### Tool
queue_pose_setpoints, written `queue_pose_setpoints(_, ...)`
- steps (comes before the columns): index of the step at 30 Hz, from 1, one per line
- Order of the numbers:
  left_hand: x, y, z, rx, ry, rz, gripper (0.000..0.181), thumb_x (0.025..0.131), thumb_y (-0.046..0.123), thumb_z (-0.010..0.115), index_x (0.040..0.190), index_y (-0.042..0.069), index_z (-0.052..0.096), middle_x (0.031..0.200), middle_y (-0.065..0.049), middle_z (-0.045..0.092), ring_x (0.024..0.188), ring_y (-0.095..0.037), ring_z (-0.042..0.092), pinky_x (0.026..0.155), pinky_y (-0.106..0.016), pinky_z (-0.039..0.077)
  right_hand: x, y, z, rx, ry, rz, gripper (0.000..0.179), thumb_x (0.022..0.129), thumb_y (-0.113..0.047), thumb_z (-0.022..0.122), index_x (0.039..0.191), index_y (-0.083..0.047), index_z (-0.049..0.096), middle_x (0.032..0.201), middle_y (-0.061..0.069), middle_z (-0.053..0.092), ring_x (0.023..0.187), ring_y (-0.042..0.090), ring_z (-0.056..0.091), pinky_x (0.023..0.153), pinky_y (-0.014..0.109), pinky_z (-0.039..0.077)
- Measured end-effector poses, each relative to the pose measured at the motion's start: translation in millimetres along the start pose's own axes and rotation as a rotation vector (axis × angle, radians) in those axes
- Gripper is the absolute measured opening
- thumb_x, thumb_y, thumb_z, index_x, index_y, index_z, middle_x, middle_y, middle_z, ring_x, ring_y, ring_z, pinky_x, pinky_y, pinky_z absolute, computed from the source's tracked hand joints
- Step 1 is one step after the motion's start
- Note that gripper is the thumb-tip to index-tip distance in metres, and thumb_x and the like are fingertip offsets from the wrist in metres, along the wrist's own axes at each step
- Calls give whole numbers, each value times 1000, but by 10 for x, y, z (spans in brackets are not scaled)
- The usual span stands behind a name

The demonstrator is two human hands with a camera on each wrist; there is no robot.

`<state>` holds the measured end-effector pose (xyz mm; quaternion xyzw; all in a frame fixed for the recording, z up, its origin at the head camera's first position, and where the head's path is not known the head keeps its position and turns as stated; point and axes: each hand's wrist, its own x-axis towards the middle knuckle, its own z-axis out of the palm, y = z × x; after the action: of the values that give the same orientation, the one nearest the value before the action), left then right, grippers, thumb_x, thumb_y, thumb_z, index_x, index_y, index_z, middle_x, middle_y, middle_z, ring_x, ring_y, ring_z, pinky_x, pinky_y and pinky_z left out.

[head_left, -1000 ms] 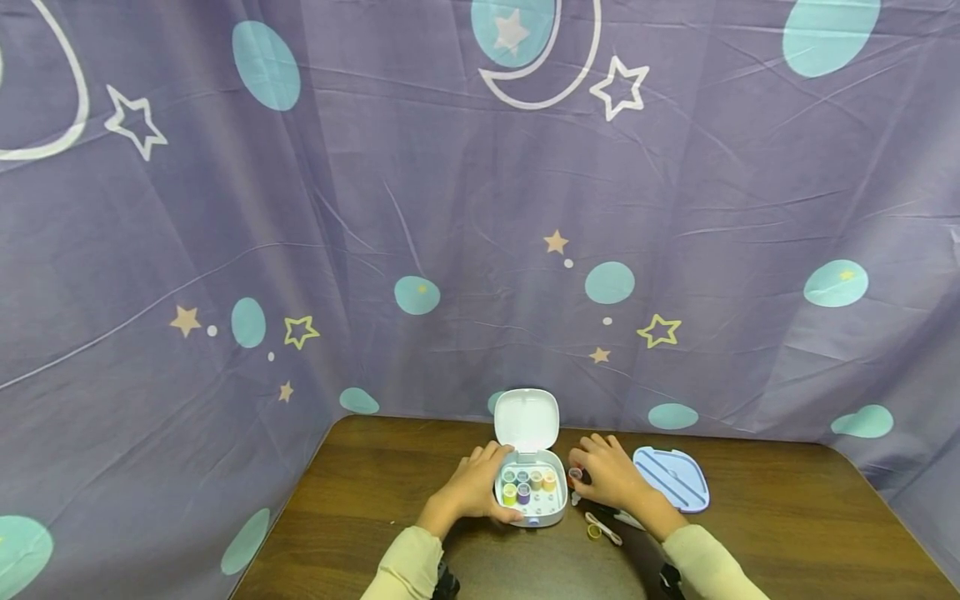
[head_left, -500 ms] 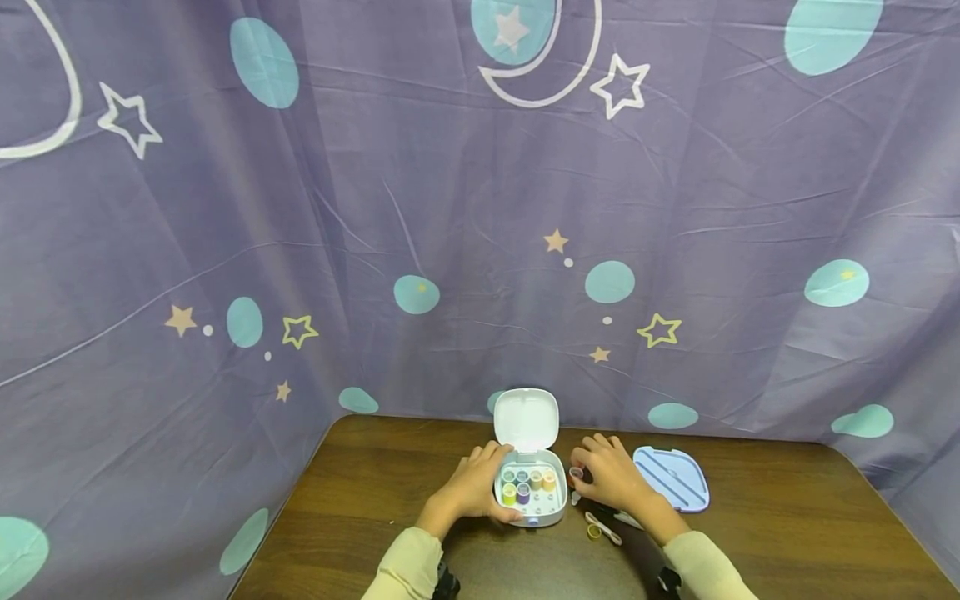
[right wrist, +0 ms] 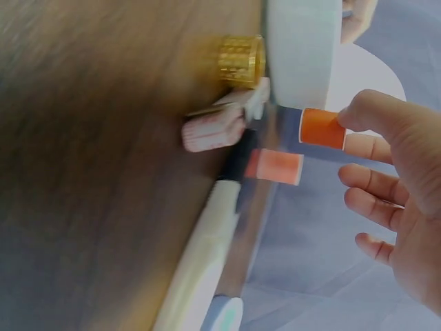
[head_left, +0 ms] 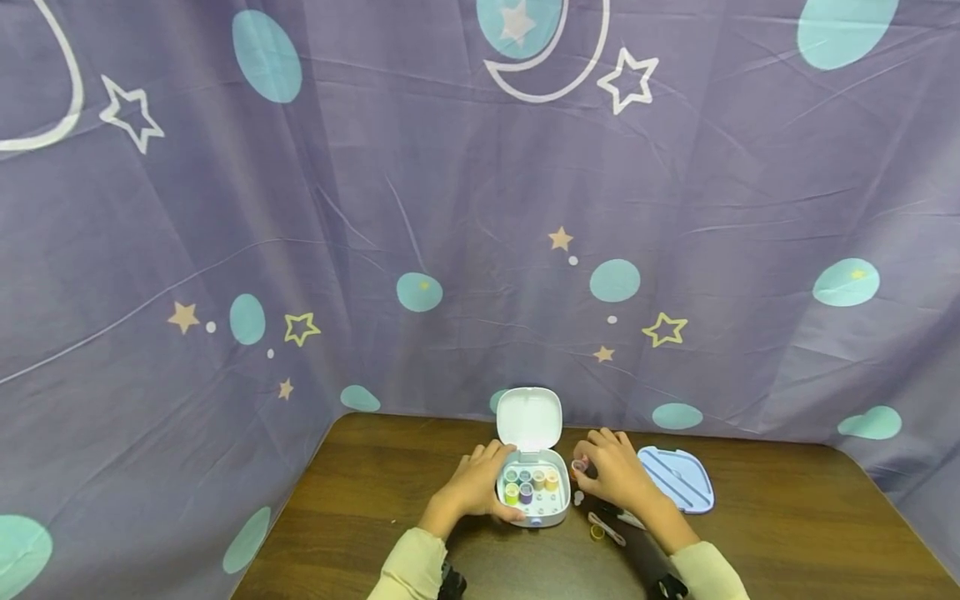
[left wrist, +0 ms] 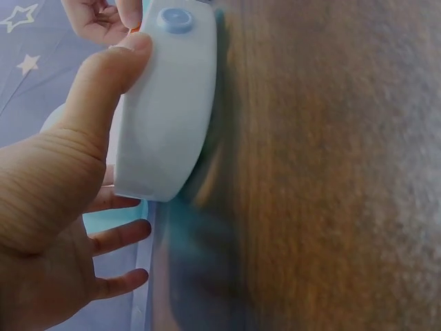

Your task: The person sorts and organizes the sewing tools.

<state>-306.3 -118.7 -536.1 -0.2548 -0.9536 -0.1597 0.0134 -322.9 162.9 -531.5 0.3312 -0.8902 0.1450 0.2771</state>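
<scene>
A white sewing box (head_left: 553, 508) stands with its lid (head_left: 529, 418) raised. Thread spools in green, peach, yellow and purple fill part of its pegged tray. My left hand (head_left: 472, 485) grips the box's left side, the thumb along the front wall near a blue button (left wrist: 176, 20). Beside the right wall, my right hand (head_left: 617, 472) pinches an orange thread spool (right wrist: 322, 128) between thumb and index finger, above the table. Its other fingers are loosely bent. A coral spool (right wrist: 279, 166) stands on the table just below that hand.
A gold thimble (right wrist: 241, 61), a folded tape measure (right wrist: 215, 131) and a white-handled tool with a black end (right wrist: 200, 255) lie right of the box. Farther right is a light blue tray (head_left: 678, 479). A patterned purple curtain (head_left: 465, 208) hangs behind the wooden table.
My right hand has risen slightly with the orange spool, clearing the table next to the box. The left hand keeps its grip on the box. The head view has shifted a little.
</scene>
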Motion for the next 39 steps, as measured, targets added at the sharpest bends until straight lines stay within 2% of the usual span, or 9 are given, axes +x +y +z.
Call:
queue_pose_setpoints(4,20,44,-56,2,1,-5,108,62,59,92,148,11,47,135,-5,54,111,-22,50,90,-43,46,48,-28,-141,-12,14,3,22,72,-21,84,76,-21,62,76,-6,54,78,11,46,77,38,40)
queue_pose_setpoints(9,-2,86,-88,29,-30,-29,109,62,60,91,148,10,47,135,-5,55,111,-23,51,90,-44,46,73,-130,-276,3,35,-1,16,73,-20,82,80,-20,67,77,-5,57,77,11,48,77,39,41)
queue_pose_setpoints(17,-50,172,-140,45,-75,-53,108,62,60,90,148,9,47,139,-8,54,117,-29,52,99,-58,47,97,-281,-372,24,65,6,18,71,-17,84,82,-20,69,80,-10,59,79,7,47,79,38,43)
queue_pose_setpoints(20,-62,202,-151,45,-89,-57,108,61,60,90,147,8,49,138,-10,55,117,-31,53,99,-60,47,111,-318,-378,27,77,-9,20,71,-21,85,80,-23,68,80,-14,57,79,5,46,78,37,43)
queue_pose_setpoints(23,-30,213,-173,87,-84,-62,109,60,62,90,146,9,50,138,-9,56,118,-30,54,98,-58,48,176,-348,-409,49,82,-26,17,75,-22,84,80,-24,67,80,-14,57,78,4,45,78,37,43)
queue_pose_setpoints(29,-5,194,-150,136,-71,-50,109,56,65,90,143,9,53,139,-8,58,121,-31,54,100,-60,48,284,-456,-515,96,14,-25,13,80,-24,82,82,-24,70,79,-11,60,77,3,43,78,36,42)
queue_pose_setpoints(35,19,115,-96,107,-9,-5,108,55,65,91,141,11,55,131,-3,60,115,-26,55,97,-55,49,386,-535,-546,118,-39,-25,16,81,-26,83,84,-22,68,75,-17,48,75,2,39,76,31,38)
queue_pose_setpoints(39,51,65,-81,96,13,13,107,55,65,91,140,11,56,127,-2,62,112,-24,55,94,-50,50,424,-553,-498,130,-82,-19,16,80,-28,84,85,-22,70,73,-17,48,75,3,39,75,28,36)
